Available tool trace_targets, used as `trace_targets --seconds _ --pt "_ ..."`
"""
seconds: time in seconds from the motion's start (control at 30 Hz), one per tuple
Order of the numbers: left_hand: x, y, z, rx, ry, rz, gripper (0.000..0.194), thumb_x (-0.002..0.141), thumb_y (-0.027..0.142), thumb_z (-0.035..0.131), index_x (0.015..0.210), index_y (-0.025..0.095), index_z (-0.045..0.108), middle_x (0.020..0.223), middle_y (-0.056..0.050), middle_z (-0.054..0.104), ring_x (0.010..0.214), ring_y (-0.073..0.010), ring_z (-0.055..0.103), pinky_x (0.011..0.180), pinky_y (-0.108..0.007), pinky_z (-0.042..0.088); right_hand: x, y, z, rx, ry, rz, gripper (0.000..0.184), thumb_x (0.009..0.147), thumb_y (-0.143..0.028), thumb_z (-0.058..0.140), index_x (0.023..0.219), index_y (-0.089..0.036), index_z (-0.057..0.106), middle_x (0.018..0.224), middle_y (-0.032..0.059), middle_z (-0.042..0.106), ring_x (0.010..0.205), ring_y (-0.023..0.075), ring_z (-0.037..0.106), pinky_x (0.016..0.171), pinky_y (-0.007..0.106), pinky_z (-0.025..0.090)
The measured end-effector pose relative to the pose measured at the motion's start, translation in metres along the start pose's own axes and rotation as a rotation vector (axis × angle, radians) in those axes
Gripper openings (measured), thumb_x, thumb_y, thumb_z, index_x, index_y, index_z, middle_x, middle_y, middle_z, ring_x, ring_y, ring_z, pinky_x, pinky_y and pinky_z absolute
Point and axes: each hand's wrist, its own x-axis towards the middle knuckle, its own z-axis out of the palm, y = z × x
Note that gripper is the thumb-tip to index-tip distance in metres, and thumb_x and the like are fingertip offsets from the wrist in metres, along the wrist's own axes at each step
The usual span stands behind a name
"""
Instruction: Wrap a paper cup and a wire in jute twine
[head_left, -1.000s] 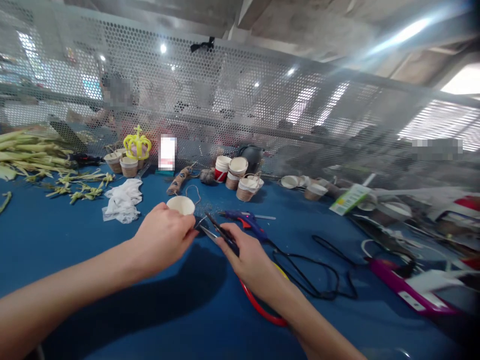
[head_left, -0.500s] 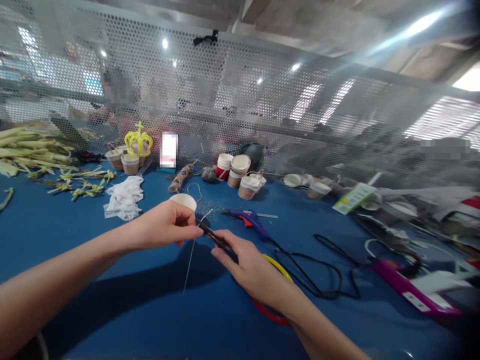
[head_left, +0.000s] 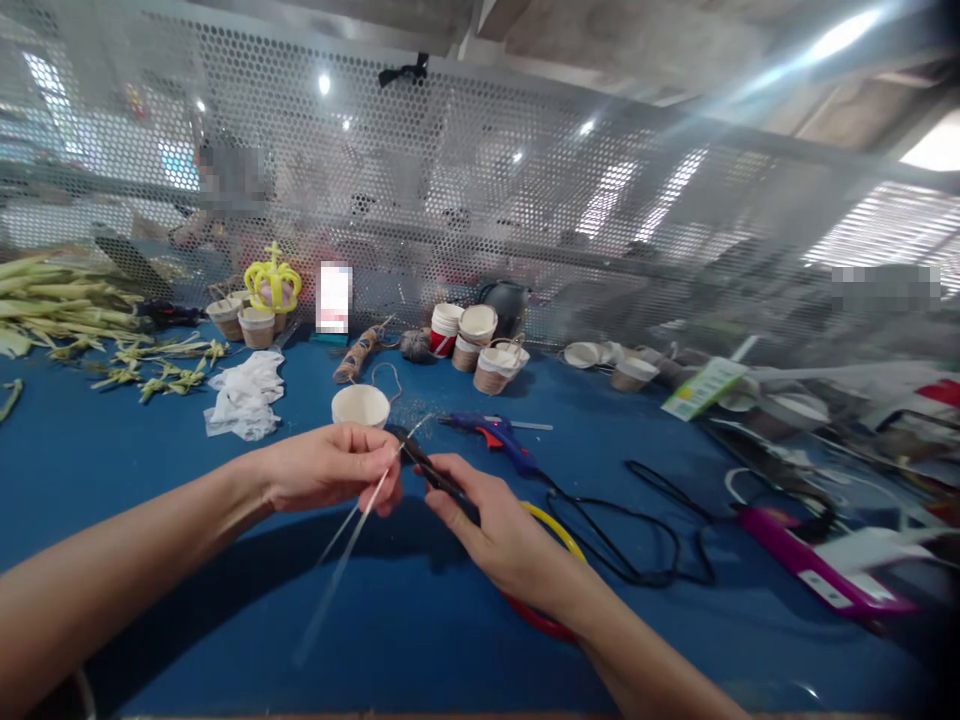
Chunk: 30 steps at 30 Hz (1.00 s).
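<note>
In front of me my left hand pinches a thin silvery wire, its fingers closed. Two loose strands of it trail down and left, blurred by motion, while a short end pokes out up and right past the fingertips. My right hand is wrapped around a pair of pliers with dark jaws; a yellow and a red curved handle show beyond the palm. The jaws reach up close to the wire by the left fingertips; whether they grip it I cannot tell. Just behind the left hand stands a small cream cup.
A blue glue gun lies on the blue table, its black cord looping right toward a magenta power strip. Small pots, a twine roll, white cloth and dried husks line the back, before a perforated metal screen.
The wire's trailing strands have swung left and now show as two. My left hand has lowered slightly and turned, uncovering more of the cup. The pliers stay nearly in place.
</note>
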Motion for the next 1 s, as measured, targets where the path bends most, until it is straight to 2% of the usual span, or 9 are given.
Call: trace_targets --seconds 0.17,0.23,0.3,0.47,0.57,0.67,0.83,0.9,1.0 --pt "-0.004 0.019 0.013 1.091 0.404 0.023 0.027 0.077 0.029 0.049 0.054 0.015 0.046 0.051 0.002 0.044 0.051 -0.0102 0.038 0.056 -0.025 0.031 0.002 0.004 0.005 -0.079 0.052 0.071 0.02 0.085 -0.031 0.041 0.097 -0.018 0.051 0.091 0.0056 0.062 0.083 0.0177 0.056 0.074 0.03 0.042" --pt "-0.006 0.024 0.017 1.323 0.515 0.056 0.025 0.077 0.024 0.047 0.054 0.015 0.048 0.053 0.0 0.045 0.055 -0.0121 0.04 0.061 -0.028 0.032 0.002 0.005 0.007 -0.094 0.077 0.081 0.019 0.085 -0.03 0.042 0.096 -0.017 0.051 0.091 0.0057 0.062 0.083 0.018 0.056 0.074 0.03 0.042" --pt "-0.008 0.027 0.015 1.225 0.44 0.023 0.026 0.079 0.029 0.046 0.058 0.014 0.051 0.055 0.0 0.048 0.056 -0.0123 0.042 0.061 -0.027 0.033 0.002 0.005 0.007 -0.077 0.077 0.072 0.02 0.085 -0.031 0.041 0.096 -0.017 0.051 0.09 0.0055 0.062 0.081 0.0172 0.056 0.074 0.029 0.042" --pt "-0.006 0.02 -0.008 0.44 0.013 0.027 0.034 0.081 0.044 0.042 0.084 0.013 0.058 0.082 -0.004 0.058 0.07 -0.0115 0.049 0.069 -0.024 0.038 0.0 0.001 0.003 -0.013 0.066 0.026 0.025 0.086 -0.033 0.038 0.102 -0.017 0.05 0.091 0.0057 0.061 0.079 0.0153 0.055 0.073 0.028 0.042" --pt "-0.003 0.011 -0.014 0.162 -0.067 -0.043 0.038 0.071 0.05 0.055 0.071 0.013 0.054 0.071 -0.002 0.057 0.063 -0.0106 0.049 0.065 -0.024 0.04 -0.001 0.0 0.002 0.006 0.046 -0.012 0.025 0.086 -0.033 0.038 0.102 -0.018 0.05 0.09 0.0049 0.061 0.079 0.0147 0.056 0.072 0.026 0.043" --pt "-0.002 0.011 -0.004 0.419 0.092 -0.054 0.035 0.072 0.046 0.053 0.061 0.013 0.05 0.059 0.001 0.051 0.052 -0.0082 0.043 0.056 -0.022 0.037 0.0 0.005 0.005 -0.024 0.072 0.002 0.022 0.086 -0.031 0.039 0.099 -0.018 0.05 0.087 0.0048 0.061 0.078 0.0151 0.056 0.071 0.026 0.044" --pt "-0.005 0.019 0.022 1.437 0.611 0.042 0.025 0.078 0.025 0.046 0.057 0.013 0.053 0.055 -0.003 0.052 0.059 -0.0155 0.048 0.063 -0.031 0.035 0.004 0.014 0.013 -0.188 0.178 0.048 0.017 0.082 -0.025 0.044 0.095 -0.016 0.05 0.089 0.0082 0.061 0.082 0.019 0.057 0.074 0.03 0.043" --pt "-0.006 0.023 0.021 1.406 0.559 0.013 0.027 0.079 0.027 0.045 0.058 0.013 0.055 0.055 -0.003 0.053 0.058 -0.0152 0.048 0.062 -0.03 0.035 0.005 0.014 0.012 -0.177 0.173 0.04 0.017 0.083 -0.027 0.043 0.095 -0.016 0.05 0.089 0.0077 0.061 0.082 0.0187 0.057 0.074 0.03 0.043" --pt "-0.007 0.023 0.005 0.822 0.248 0.009 0.03 0.083 0.035 0.04 0.072 0.014 0.059 0.067 -0.003 0.058 0.062 -0.0122 0.049 0.062 -0.025 0.038 0.003 0.008 0.007 -0.093 0.15 0.034 0.019 0.085 -0.03 0.04 0.094 -0.017 0.05 0.085 0.0055 0.061 0.077 0.0161 0.057 0.071 0.027 0.043"
